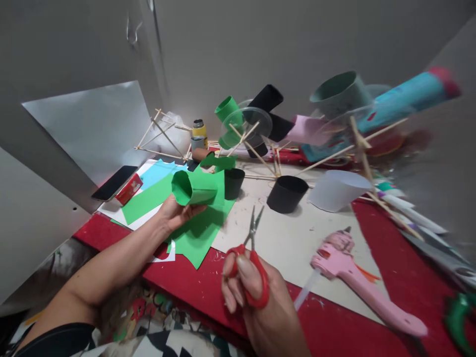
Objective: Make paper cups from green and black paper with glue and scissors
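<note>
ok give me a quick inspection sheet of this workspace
Surface: red tabletop, partly covered by a beige sheet; small scraps lie about.
Things in hand: green paper tube; red-handled scissors, blades slightly apart.
Clutter: pink glue gun, black paper ring, white ring, dark phone, red box.
Hands: left hand holds the tube; right hand holds the scissors.
Cables: none clearly seen.
Surroundings: grey wall behind; right edge blurred.

Craft workspace, glue gun (359, 283), red-handled scissors (253, 232)
</note>
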`<state>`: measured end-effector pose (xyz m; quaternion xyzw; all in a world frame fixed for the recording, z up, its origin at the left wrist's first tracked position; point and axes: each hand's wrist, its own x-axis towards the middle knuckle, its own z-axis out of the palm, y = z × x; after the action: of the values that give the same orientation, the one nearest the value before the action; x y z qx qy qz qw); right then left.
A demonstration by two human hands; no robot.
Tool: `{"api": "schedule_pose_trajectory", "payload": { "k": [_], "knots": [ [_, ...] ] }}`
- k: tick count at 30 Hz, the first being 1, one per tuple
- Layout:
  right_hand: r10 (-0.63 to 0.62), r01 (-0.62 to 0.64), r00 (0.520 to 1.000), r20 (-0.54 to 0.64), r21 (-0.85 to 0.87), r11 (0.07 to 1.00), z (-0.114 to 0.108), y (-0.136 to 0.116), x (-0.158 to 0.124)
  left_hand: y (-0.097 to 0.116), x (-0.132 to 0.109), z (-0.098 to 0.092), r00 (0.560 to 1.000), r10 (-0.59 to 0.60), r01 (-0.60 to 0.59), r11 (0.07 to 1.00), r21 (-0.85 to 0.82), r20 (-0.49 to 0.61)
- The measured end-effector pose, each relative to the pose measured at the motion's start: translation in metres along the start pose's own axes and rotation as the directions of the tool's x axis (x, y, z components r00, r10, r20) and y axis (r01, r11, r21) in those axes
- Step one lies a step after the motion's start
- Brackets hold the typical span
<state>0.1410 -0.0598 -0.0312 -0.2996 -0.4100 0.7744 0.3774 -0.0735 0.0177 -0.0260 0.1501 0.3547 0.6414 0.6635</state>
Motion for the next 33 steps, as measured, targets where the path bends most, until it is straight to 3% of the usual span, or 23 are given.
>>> {"api": "schedule_pose_trajectory", "payload": {
  "k": [3, 6, 10, 14, 20, 25, 29, 33],
  "knots": [
    [0.114, -0.111, 0.992, -0.057, 0.063, 0.992, 0.001, -0.008, -0.003, -0.001, -0.002, 0.001, 0.999, -0.007, 0.009, 0.999, 0.048, -0.05],
    [0.153, -0.143, 0.982, -0.114, 0.092, 0.985, 0.005, -0.012, -0.003, 0.002, -0.005, 0.003, 0.998, -0.011, 0.014, 0.999, 0.047, -0.066],
    [0.075, -0.074, 0.991, -0.109, 0.014, 0.997, 0.004, -0.003, 0.001, 0.006, -0.012, 0.004, 0.997, 0.038, -0.038, 0.999, 0.002, -0.061],
    [-0.052, 0.045, 0.998, -0.026, -0.223, 0.974, 0.002, 0.011, 0.01, 0.009, -0.021, 0.006, 0.997, 0.06, -0.062, 0.997, -0.039, -0.042],
    [-0.153, 0.129, 0.988, 0.004, -0.55, 0.825, 0.008, 0.008, 0.028, 0.012, -0.032, 0.009, 0.997, 0.045, -0.036, 0.987, -0.156, 0.059],
    [-0.192, 0.162, 0.98, 0.054, -0.777, 0.609, 0.016, -0.01, 0.041, 0.016, -0.043, 0.016, 0.999, 0.046, -0.047, 0.971, -0.233, -0.007],
    [-0.229, 0.176, 0.971, 0.067, -0.849, 0.498, 0.02, -0.019, 0.052, 0.019, -0.049, 0.023, 0.998, 0.009, -0.026, 0.967, -0.254, -0.07],
    [-0.233, 0.17, 0.97, 0.063, -0.863, 0.476, 0.02, -0.02, 0.059, 0.019, -0.05, 0.023, 0.998, 0.025, -0.04, 0.97, -0.241, -0.064]
  ]
}}
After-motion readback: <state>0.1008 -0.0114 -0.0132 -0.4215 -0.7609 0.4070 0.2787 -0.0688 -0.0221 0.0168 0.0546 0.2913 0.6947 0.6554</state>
